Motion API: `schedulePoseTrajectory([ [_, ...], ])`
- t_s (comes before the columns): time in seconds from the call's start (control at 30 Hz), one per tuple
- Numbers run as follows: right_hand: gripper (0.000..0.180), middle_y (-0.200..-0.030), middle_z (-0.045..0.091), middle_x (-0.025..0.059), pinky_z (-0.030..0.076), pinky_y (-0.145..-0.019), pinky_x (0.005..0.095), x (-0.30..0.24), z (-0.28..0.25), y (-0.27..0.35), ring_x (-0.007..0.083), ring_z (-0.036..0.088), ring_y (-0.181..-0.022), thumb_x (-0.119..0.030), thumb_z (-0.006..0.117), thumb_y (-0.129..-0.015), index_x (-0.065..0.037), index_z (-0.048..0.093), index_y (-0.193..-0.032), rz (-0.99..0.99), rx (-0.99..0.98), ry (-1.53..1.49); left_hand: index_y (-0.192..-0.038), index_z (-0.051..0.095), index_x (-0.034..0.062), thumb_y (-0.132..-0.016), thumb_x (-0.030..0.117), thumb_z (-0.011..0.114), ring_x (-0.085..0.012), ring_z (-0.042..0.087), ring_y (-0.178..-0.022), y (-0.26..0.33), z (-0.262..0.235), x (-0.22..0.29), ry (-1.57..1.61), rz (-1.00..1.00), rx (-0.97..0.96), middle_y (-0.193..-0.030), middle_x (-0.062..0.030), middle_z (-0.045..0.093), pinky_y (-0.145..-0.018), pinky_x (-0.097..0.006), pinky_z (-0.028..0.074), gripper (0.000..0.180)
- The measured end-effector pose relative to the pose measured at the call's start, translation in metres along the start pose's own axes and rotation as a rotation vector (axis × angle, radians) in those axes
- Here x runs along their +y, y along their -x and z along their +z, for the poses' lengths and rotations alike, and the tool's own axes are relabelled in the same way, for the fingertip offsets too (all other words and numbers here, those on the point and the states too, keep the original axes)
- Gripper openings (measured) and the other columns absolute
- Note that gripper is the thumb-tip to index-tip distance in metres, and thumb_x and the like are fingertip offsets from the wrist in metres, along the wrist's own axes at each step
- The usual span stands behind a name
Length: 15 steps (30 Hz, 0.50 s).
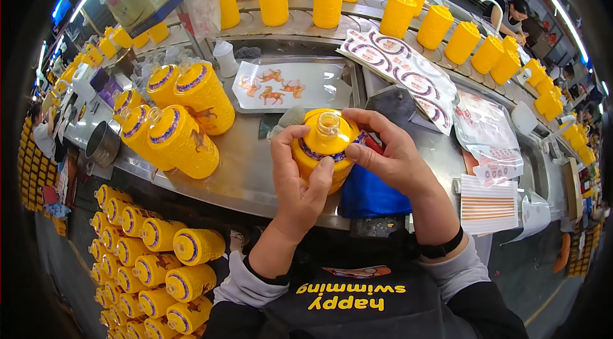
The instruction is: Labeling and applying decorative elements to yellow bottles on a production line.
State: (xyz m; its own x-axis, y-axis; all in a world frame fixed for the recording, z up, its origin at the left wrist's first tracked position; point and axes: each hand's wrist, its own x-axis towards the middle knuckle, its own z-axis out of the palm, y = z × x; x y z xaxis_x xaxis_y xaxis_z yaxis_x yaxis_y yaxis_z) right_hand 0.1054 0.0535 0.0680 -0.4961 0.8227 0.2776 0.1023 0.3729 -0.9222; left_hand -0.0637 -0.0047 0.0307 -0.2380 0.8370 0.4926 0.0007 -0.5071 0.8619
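Note:
Between my two hands stands a yellow bottle (327, 133) with a clear glass neck and a purple patterned band around its shoulder. My left hand (297, 176) is wrapped round its left side, thumb on the near part of the band. From the right, my right hand (389, 150) grips the shoulder, its thumb and fingers pressed on the band. Part of the bottle's body is hidden behind my hands. A blue cloth (373, 193) lies under my right wrist. Just beyond my left hand is a grey sponge-like lump (292, 117).
Several banded bottles (185, 141) stand at the left. A tray (319, 77) holds a sheet of horse decals (271, 83). Curved band decal sheets (402, 74) lie at the right. Plain yellow bottles (273, 4) line the conveyor behind. Finished-looking bottles (156, 237) are stacked at lower left.

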Motion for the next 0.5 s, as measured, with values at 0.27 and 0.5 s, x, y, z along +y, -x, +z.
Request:
schedulePoseTrajectory([
  [0.27,0.056,-0.121,0.063,0.0141,0.045,-0.099,0.0319,-0.0006,0.0011,0.002,0.0209,0.059,-0.114,-0.029,0.074,-0.089,0.001,0.053,-0.131,-0.002,0.009,-0.034,-0.128,0.039,0.0008,-0.085,0.007,0.062,-0.0202,0.047,-0.112,0.0006,0.0014,0.001,0.018,-0.026,0.0,-0.12,-0.0136,0.044,-0.102,-0.033,0.039,0.049],
  [0.5,0.055,-0.117,0.064,0.0148,0.047,-0.096,0.0326,-0.003,0.001,0.0006,0.0211,0.061,-0.111,-0.03,0.074,-0.089,0.001,0.053,-0.13,-0.027,0.014,0.055,-0.128,0.038,0.0009,-0.084,0.006,0.063,-0.0221,0.049,-0.112,0.0006,0.0015,-0.0019,-0.099,0.019,-0.01,-0.121,-0.0148,0.044,-0.101,-0.034,0.04,0.051],
])
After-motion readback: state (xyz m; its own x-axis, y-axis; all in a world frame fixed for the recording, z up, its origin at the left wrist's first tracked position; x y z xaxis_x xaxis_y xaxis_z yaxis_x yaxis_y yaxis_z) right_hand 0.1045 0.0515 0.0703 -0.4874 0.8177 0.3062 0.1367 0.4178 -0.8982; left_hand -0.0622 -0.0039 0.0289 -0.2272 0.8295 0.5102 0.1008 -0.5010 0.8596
